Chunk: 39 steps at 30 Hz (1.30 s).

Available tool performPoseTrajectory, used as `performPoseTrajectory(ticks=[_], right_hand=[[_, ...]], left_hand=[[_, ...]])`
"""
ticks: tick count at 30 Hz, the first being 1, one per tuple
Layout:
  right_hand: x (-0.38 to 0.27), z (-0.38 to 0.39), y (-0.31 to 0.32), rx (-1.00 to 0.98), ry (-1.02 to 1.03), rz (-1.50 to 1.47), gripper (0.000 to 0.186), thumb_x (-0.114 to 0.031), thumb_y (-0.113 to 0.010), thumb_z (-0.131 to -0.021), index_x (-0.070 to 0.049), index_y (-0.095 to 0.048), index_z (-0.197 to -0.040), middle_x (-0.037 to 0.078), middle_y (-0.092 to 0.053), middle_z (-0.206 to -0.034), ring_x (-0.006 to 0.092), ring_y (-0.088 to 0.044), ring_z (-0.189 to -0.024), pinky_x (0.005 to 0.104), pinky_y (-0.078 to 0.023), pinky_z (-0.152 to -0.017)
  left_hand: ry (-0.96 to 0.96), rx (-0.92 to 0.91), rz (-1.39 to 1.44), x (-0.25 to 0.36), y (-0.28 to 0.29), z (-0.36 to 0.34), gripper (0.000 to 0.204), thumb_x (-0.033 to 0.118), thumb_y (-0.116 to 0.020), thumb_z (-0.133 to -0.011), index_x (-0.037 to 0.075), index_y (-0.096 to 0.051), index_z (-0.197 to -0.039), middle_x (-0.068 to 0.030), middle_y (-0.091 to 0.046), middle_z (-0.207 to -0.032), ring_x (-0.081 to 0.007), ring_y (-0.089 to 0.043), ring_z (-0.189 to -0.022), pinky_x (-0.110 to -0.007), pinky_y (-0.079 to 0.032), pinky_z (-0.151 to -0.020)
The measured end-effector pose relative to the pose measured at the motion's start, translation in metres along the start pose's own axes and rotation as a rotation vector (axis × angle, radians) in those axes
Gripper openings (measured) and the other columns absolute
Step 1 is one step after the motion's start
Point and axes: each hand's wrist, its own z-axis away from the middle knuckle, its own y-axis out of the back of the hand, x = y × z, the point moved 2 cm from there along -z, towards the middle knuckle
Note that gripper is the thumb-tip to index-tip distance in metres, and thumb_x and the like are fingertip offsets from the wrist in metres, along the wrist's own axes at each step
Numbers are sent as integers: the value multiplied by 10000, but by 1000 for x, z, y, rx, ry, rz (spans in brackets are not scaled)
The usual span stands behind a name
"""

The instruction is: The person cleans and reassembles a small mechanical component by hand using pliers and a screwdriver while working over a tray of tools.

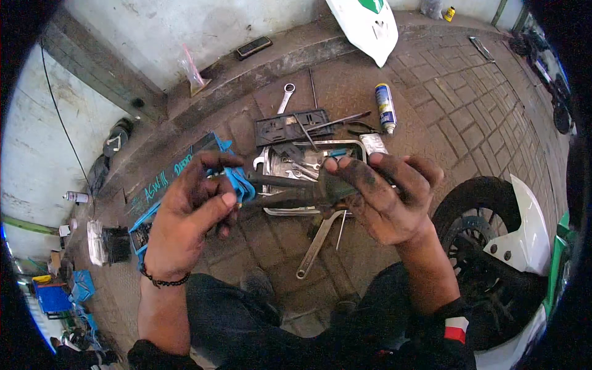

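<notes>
My left hand (pixel 191 213) is closed, thumb and curled fingers around a bright blue piece (pixel 239 185) whose kind I cannot make out. Two dark, thick prongs (pixel 280 198) run from beside that piece toward a dark, blocky part (pixel 334 190). My right hand (pixel 394 194) grips the blocky part between thumb and fingertips; its far end is hidden by the hand. Whether the blue piece joins the prongs cannot be seen. Below and behind them lies a metal tray (pixel 357 147) with several spanners (pixel 302 171) inside.
A large spanner (pixel 314 250) lies before the tray. Beyond it are a black plastic case (pixel 290 126), a ring spanner (pixel 287 95), a screwdriver (pixel 345 120) and a spray can (pixel 385 108). A blue-edged toolbox (pixel 145 225) is left; a wheel (pixel 472 222) stands right.
</notes>
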Motion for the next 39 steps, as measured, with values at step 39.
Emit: performPoseTrajectory(ticks=[39], right_hand=[[-24,-6,-19,-470,-378,-550,271,-196,-711,-639,-60,-646,-864,137,-555,-999,306,-570,-899,413,-492,-693]], left_hand=[[-313,199,-260,-3,7,-2,207,41,-569,-878,55,-478,-1063,-12,-540,-800,-74,-523,-683,-196,-415,-540]])
